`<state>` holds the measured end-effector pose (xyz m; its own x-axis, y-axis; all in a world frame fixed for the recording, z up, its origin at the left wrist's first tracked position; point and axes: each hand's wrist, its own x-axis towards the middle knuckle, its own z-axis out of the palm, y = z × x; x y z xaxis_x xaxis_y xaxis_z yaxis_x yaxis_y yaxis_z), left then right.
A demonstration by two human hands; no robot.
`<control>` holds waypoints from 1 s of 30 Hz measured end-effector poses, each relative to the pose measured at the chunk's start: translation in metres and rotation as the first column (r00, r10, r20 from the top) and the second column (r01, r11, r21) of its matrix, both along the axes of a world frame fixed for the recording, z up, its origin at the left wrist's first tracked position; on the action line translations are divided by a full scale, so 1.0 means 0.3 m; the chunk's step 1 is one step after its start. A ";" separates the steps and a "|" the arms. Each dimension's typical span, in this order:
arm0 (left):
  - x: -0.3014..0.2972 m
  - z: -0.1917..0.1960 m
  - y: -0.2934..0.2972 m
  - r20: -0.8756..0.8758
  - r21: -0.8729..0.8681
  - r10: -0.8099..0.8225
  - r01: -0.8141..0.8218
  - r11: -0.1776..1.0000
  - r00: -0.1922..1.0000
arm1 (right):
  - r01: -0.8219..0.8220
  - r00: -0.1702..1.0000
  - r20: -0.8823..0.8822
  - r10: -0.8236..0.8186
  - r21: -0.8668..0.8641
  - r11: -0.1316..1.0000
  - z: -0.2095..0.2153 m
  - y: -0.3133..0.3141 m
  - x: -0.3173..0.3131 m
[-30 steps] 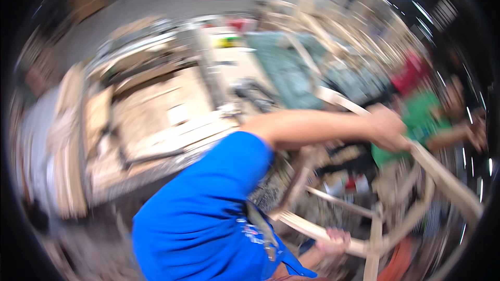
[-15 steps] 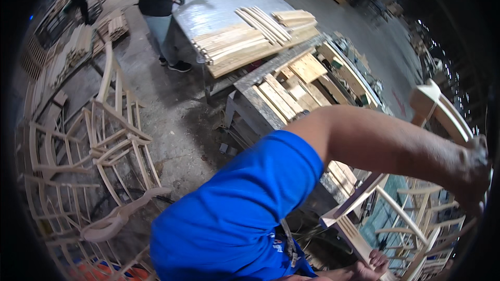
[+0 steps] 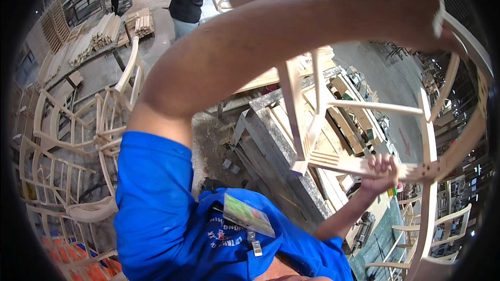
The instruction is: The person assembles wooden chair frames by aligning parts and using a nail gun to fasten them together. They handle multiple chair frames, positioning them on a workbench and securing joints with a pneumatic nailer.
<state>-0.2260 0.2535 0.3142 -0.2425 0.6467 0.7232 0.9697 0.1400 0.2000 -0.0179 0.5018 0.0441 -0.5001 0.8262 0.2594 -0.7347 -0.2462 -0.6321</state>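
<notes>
Unfinished pale wooden chair frame [image 3: 364, 125] is held aloft at right: left hand [image 3: 406, 5] clamped on its curved top rail, right hand [image 3: 383, 171] gripping the lower seat rail. Carrying step judged; steady 2-handed lowering needed, clear of stacked frames [image 3: 62, 140] on the left.

The person's left hand [image 3: 401, 5], at the top right of the frame, grips the curved top of an unfinished wooden chair frame [image 3: 364, 109]. The right hand [image 3: 383, 171], lower right, clasps its seat rail. Stacked chair frames [image 3: 67, 140] fill the left; a workbench [image 3: 271, 140] lies at centre.
</notes>
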 end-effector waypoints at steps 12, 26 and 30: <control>-0.665 -0.110 0.002 -0.349 0.178 0.413 -0.373 0.910 0.841 | -0.196 0.971 0.135 0.197 -0.018 0.980 -0.104 0.018 -0.881; -1.912 -0.289 0.355 -0.330 -0.044 0.370 -0.406 0.913 0.868 | -0.160 0.966 0.143 0.216 -0.327 0.931 -0.367 0.102 -1.888; -2.169 -0.341 0.449 -0.253 -0.100 0.303 -0.336 0.936 0.919 | -0.074 0.966 0.204 0.159 -0.372 0.925 -0.368 0.116 -2.056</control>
<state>-0.8766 0.3881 0.2118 -0.2907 0.6602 0.6926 0.8852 0.4603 -0.0672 -0.6347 0.5366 -0.0664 -0.6086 0.7741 -0.1743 -0.5349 -0.5626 -0.6304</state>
